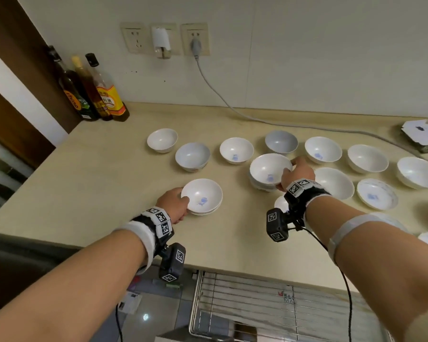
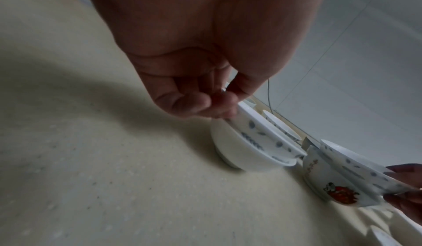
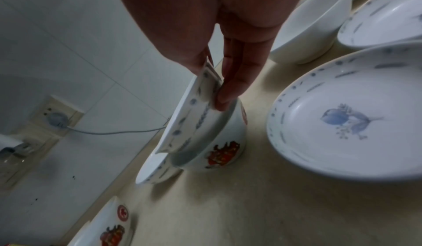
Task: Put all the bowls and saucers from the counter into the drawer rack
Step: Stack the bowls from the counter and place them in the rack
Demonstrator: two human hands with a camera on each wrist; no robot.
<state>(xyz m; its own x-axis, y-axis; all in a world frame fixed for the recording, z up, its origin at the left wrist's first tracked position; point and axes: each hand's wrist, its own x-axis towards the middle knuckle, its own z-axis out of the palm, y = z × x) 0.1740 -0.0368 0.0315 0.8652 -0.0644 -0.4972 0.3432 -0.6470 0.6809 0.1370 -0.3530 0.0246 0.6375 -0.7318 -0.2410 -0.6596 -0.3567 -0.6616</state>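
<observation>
1. Our left hand (image 1: 174, 204) pinches the rim of a blue-patterned bowl (image 1: 202, 195) nested in a plain one on the counter (image 1: 104, 188), near the front edge.
2. Our right hand (image 1: 297, 174) grips another patterned bowl (image 1: 269, 169), tilted inside a red-decorated bowl (image 3: 224, 152).
3. More bowls sit right and farther back; the drawer rack (image 1: 257, 302) stands open below.

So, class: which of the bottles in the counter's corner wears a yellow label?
The rightmost bottle, nearest the sockets; the one beside it shows amber liquid, the leftmost an orange label.
</observation>
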